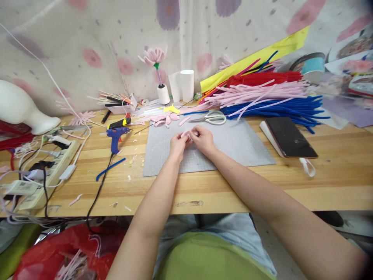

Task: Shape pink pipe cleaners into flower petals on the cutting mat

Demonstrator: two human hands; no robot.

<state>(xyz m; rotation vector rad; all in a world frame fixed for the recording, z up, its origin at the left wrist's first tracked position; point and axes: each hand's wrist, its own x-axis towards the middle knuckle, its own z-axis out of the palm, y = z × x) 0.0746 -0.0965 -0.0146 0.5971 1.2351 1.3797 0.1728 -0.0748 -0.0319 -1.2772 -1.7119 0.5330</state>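
Pink pc (pixel 185 133) btwn both hands (pixel 203 140)

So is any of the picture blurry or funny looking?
In the head view, the papers at far right look smeared and stretched; the picture's right corners go dark; the pink piece between the hands looks soft; light is mostly even.

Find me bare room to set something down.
Bare: the table below the white loop, front right; the mat between the right hand and the black device. Crowded: left end, around the power strip; back, around the blue pipe cleaners.
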